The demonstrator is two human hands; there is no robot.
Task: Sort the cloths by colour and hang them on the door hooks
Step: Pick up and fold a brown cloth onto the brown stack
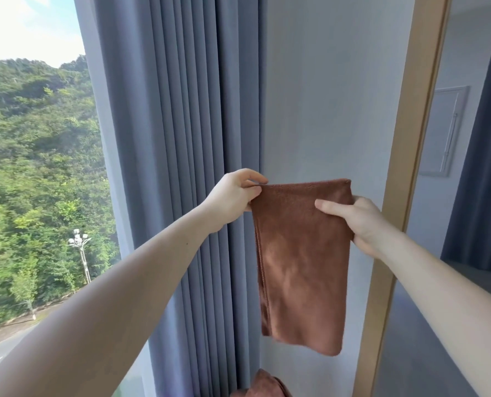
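Both arms were raised, holding one brown cloth [301,253] in front of a pale wall [324,96].

Left hand [232,193] sat at the cloth's 10 o'clock corner, thumb and fingers closed in a pinch on the top edge. Right hand [358,222] was at the cloth's 2 o'clock side, closed on the right edge: thumb lying across the front face, remaining fingers wrapped behind and out of sight.

The cloth was folded double, fold line running along the top between the two hands. It hung straight down, narrow and long, with the layered edges visible along its left side. Bottom end was free, touching nothing. It looked like microfibre or terry; the weave was not resolvable.

A second brown cloth [267,385] was at 6 o'clock, cut off by the frame bottom, directly below the held one and apart from it. Could not tell what it rested or hung on.

Grey-blue curtain [181,138] hung in pleats at 9 o'clock from the cloth, directly behind the left hand. Window [38,167] was further out at 9 o'clock, showing a green wooded slope and a lamp post [79,250] by a road.

Light wooden door frame [404,167] ran vertically at 3 o'clock, just behind the right hand. Another room showed beyond it, with a dark curtain [484,153].
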